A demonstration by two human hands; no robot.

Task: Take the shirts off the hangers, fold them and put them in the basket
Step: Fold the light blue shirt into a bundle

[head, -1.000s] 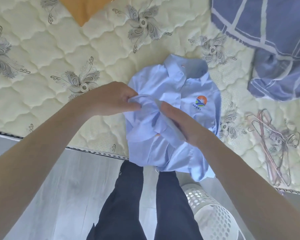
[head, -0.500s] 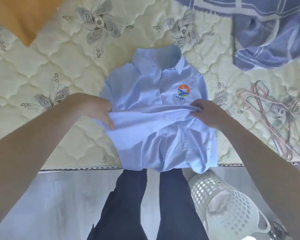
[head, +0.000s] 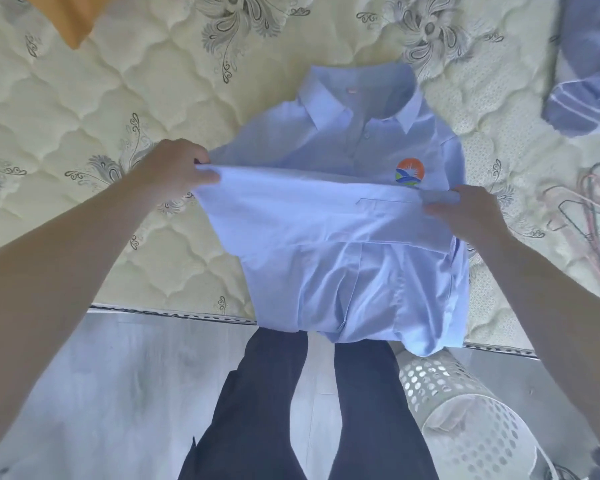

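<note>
Since half a second ago, the raised fold of the light blue collared shirt [head: 326,140] has travelled up toward the collar. Its edge now meets the bottom of the round orange, blue and green chest logo [head: 409,172]. At far left an orange cloth [head: 71,19] lies at the top of the cream quilted mattress [head: 84,109]. The left hand [head: 175,169] pinches the fold's left end, fingers curled on the fabric. The shirt lies front up on the mattress, collar away from the person, hem hanging over the bed's edge. The right hand [head: 466,214] grips the fold's right end. Near it lie pink and grey wire hangers [head: 593,216], with a blue checked cloth [head: 589,64] above them. A white perforated plastic basket [head: 465,410] stands on the grey floor [head: 101,393] beside the person's dark trousers [head: 264,410].
</note>
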